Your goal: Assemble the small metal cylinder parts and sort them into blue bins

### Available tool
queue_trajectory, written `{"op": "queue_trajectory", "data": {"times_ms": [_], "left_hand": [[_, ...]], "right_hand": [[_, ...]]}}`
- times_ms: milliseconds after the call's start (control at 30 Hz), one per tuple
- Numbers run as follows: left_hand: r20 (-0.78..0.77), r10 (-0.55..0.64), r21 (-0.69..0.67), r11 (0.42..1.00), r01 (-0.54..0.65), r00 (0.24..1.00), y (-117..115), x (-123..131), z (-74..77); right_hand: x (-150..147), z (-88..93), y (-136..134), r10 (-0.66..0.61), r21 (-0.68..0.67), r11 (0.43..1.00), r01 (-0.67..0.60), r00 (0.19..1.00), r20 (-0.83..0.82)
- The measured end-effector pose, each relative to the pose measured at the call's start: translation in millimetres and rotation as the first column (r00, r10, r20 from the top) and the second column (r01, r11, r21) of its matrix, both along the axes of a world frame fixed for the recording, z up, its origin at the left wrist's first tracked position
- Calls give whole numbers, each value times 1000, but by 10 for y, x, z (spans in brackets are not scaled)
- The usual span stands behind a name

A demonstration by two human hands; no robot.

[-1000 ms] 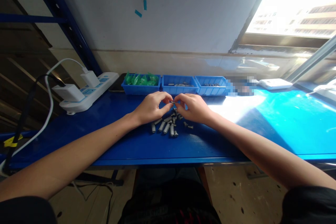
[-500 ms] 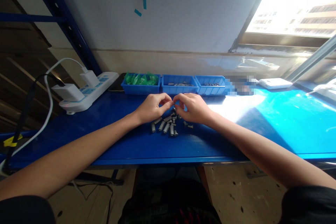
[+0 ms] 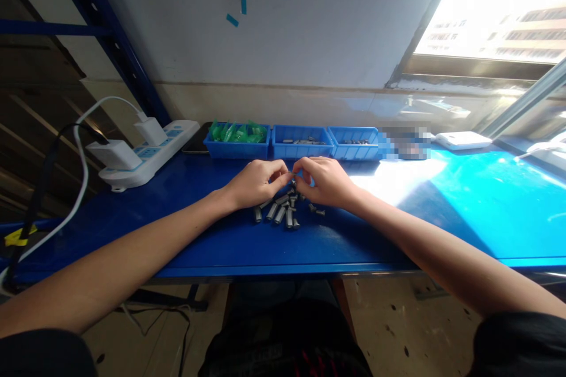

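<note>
Plainly, the left hand (image 3: 254,184) and the right hand (image 3: 325,181) meet fingertip to fingertip, each closed in a pinch on one small grey metal piece (image 3: 292,175). The fingers cover so much of the piece that its shape cannot be told.

The grip looks like the weak point. With so little metal to hold, a small twist or a loosened finger could let the piece slip. It would then likely fall into the loose heap of short grey metal cylinders (image 3: 278,212) and be hard to pick out among them. Those cylinders are round and lie on a smooth, glossy blue tabletop (image 3: 221,241), so a nudge from a lowering wrist could set some rolling toward the near edge.

The pinched piece sits midway between the two hands, raised just off the tabletop. The heap lies right under the fingertips and a little nearer the person, and a couple of stray bits lie beside the right wrist.

Beyond the hands, against the wall, stands a row of shallow blue plastic bins:

- Beyond the left hand is a bin with green pieces (image 3: 237,141).
- Straight ahead of the fingertips is a bin with grey parts (image 3: 302,150).
- Beyond the right hand is a third bin (image 3: 356,151).

Well off to the left of the left hand lies a white power strip (image 3: 150,156) with chargers plugged in.
</note>
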State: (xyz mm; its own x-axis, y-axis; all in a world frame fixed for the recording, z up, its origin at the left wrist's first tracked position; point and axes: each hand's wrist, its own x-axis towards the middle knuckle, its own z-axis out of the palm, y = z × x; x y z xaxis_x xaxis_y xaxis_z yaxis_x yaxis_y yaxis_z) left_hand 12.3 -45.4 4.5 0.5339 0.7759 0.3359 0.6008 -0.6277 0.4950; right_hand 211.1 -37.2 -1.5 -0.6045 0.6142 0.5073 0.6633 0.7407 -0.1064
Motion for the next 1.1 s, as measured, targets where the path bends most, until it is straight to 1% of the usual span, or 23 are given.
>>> {"op": "queue_trajectory", "data": {"times_ms": [167,333,600,800,1000,1100], "left_hand": [[-54,44,52,998,-41,998,-6,-11,-9],[-85,54,101,994,-46,995,-18,-6,-7],[-17,55,43,998,-55,998,-8,3,-4],[-32,28,27,999,-27,999,-15,-3,16],[-83,-4,136,991,15,997,7,-45,9],[-51,-29,176,984,37,998,-6,-57,31]], "right_hand": [[0,5,-2,-8,-32,999,8,1000,-6],[-7,10,-11,5,-23,1000,-5,1000,-17],[-6,24,-28,17,-16,1000,-17,1000,-17],[-10,8,-12,30,16,999,-30,999,-21],[-2,4,2,11,7,1000,-10,997,-71],[-3,-1,3,12,10,1000,-11,997,-80]]}}
